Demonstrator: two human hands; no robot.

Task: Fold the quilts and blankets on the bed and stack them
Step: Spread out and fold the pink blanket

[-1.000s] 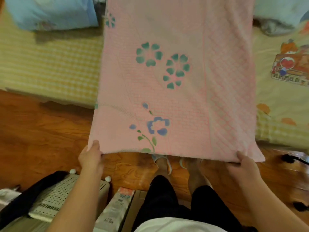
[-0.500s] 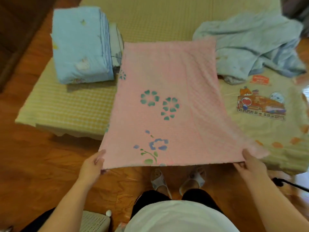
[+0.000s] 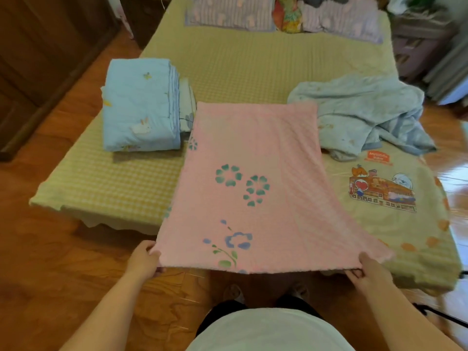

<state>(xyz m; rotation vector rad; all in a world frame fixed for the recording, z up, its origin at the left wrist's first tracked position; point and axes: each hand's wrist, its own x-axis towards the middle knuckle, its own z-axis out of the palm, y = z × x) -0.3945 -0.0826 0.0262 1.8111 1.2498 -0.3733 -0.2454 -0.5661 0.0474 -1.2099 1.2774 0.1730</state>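
Observation:
A pink blanket (image 3: 255, 178) with green and blue flowers lies folded into a long strip across the foot of the bed (image 3: 266, 59), its near end raised off the mattress. My left hand (image 3: 144, 259) pinches its near left corner and my right hand (image 3: 367, 272) pinches its near right corner. A folded light-blue quilt (image 3: 138, 107) with a rabbit print sits on the bed to the left, on top of another folded piece. A crumpled pale-blue blanket (image 3: 364, 110) lies unfolded to the right.
A yellowish quilt with a cartoon train print (image 3: 395, 198) covers the bed's right near corner. Striped pillows (image 3: 233, 11) lie at the head. Wooden floor (image 3: 50, 262) runs around the bed, a dark wooden cabinet (image 3: 38, 59) stands left, and my feet are below the blanket.
The view has risen from the blanket's near end to take in the whole bed. Both hands keep their hold on the near corners, and the blanket's far part now lies flat on the mattress.

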